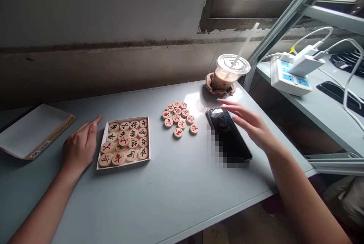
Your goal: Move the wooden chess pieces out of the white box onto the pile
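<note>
My left hand [80, 146] rests on its side on the table, its index finger stretched out, the thumb lying along it and the other fingers mostly hidden. Just right of it is a shallow box [148, 122] filled with round wooden Chinese chess pieces, lettered in black and red. A loose cluster of red-lettered chess pieces [176, 118] lies face up on the table's middle. My right hand [250, 124], fingers stretched out and holding nothing, hovers over the right edge of a dark smartphone [227, 134]. Whether it touches the phone I cannot tell.
A lidded drink cup with straw [227, 73] stands in a cardboard holder at the back right. The box lid [34, 130] lies at the far left. On a side shelf are a power strip [292, 77] with chargers and cables. A wall borders the grey table [170, 191].
</note>
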Motion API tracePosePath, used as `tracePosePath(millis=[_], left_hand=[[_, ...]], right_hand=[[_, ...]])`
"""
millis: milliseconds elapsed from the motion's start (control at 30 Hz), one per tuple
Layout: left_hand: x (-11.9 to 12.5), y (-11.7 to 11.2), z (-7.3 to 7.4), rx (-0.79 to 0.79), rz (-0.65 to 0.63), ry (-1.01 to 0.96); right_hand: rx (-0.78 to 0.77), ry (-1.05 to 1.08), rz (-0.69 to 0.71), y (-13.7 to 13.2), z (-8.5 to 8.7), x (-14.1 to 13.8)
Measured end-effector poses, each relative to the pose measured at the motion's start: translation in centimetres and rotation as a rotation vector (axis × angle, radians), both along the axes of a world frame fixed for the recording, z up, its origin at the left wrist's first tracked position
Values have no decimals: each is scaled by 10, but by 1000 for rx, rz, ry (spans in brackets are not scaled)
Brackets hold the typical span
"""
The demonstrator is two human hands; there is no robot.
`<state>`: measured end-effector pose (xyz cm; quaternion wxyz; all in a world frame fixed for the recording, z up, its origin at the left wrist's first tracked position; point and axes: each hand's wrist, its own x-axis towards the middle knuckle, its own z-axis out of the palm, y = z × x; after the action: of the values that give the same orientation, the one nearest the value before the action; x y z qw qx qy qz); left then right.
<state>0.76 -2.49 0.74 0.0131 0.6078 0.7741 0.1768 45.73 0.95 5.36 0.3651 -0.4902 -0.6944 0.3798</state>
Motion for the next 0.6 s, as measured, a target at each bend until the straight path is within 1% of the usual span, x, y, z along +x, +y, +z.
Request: tracePosePath(millis=[67, 133, 233, 300, 433, 500, 600], left_hand=[[0, 0, 0, -14, -1, 4], [0, 0, 1, -17, 3, 14], [0, 0, 1, -5, -8, 16], [-1, 0, 0, 6, -12, 11], [0, 0, 0, 11, -13, 10], [1, 0, 0, 8, -19, 9], [2, -1, 1, 4, -20, 8]], right_hand=[[6, 11, -92, -19, -11, 12], [-25, 30, -169, -37, -24, 24], [-57, 46, -222, -54, -36, 37], [-67, 38, -215, -60, -37, 39], [-132, -47, -175, -61, -34, 34], [-158, -47, -201, -59, -33, 32], [-170, 16, -250, -52, -31, 32]])
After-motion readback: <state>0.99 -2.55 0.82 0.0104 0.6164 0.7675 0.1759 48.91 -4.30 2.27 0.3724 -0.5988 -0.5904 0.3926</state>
